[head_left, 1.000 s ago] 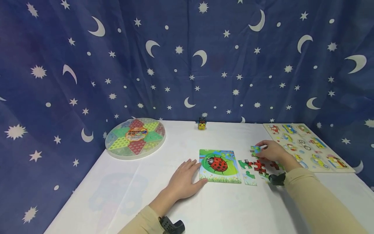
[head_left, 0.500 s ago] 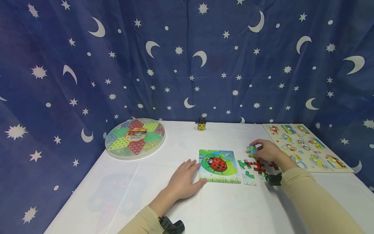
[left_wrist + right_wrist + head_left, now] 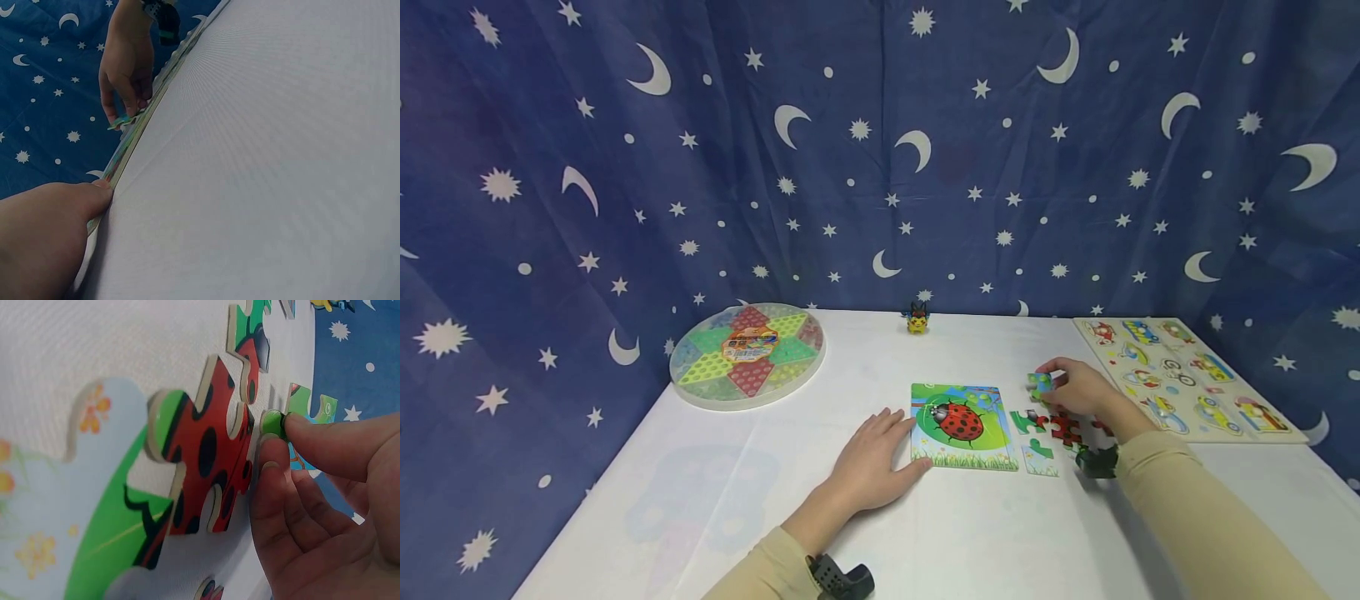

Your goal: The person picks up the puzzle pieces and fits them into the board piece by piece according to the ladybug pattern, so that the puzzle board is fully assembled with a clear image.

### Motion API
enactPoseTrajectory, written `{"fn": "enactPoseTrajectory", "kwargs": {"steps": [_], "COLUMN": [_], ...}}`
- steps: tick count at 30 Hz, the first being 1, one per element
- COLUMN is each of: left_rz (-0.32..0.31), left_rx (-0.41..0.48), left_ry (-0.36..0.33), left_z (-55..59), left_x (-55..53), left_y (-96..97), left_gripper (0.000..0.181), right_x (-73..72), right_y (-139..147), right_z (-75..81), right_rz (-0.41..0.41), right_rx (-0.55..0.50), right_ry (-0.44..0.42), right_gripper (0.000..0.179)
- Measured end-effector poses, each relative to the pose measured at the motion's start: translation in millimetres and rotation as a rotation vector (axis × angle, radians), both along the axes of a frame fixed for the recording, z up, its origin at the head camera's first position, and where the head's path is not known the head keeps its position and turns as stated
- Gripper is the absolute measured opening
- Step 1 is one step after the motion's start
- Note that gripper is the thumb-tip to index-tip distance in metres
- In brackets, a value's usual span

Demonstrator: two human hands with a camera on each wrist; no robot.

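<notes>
one printed ladybug (image 3: 961,422), body crosswise, pointing left, right hand (image 3: 1081,387) pinching puzzle piece (image 3: 1039,385)

1. Across the top of my head view, a deep blue curtain (image 3: 842,192) carries white moons, stars and dots.
2. At left I see a round game board (image 3: 752,375) with red, green and yellow triangles.
3. Near centre I get a ladybird panel (image 3: 962,423): red, black-spotted, on green.
4. Right of centre I see a green-and-blue puzzle piece (image 3: 1039,386).
5. Lower right, my feed shows a beige sleeve (image 3: 1210,517).
</notes>
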State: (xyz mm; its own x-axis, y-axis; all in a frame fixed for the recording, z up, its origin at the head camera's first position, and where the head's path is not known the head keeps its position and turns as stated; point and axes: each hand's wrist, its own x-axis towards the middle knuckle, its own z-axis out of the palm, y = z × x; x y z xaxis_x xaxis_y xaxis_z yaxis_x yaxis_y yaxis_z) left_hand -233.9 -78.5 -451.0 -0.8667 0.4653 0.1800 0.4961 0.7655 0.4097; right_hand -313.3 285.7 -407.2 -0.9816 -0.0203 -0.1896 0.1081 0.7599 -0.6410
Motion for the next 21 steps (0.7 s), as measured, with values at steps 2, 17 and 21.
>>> {"fn": "enactPoseTrajectory", "kwargs": {"steps": [2,17,21], "left_rz": [-0.001,-0.002,-0.002], "left_rx": [0.002,0.015,0.025], "left_ry": [-0.001,-0.012,-0.015], "left_z": [0.7,-0.1,0.0], "left_x": [-0.3,-0.6,0.7], "left_y": [0.3,-0.5,0.2], "left_gripper": [0.067,0.068,0.068], "right_x": [0.2,-0.9,0.3], "right_y": [-1.7,-14.0,-18.3], "right_z": [0.5,16.9,18.9], "right_rz": [-0.002,0.048,0.073], "right_rx": [0.005,0.004,-0.012], "right_ry": [0.006,-0.022,-0.008], "right_gripper": [0.045,0.041,0.041]}}
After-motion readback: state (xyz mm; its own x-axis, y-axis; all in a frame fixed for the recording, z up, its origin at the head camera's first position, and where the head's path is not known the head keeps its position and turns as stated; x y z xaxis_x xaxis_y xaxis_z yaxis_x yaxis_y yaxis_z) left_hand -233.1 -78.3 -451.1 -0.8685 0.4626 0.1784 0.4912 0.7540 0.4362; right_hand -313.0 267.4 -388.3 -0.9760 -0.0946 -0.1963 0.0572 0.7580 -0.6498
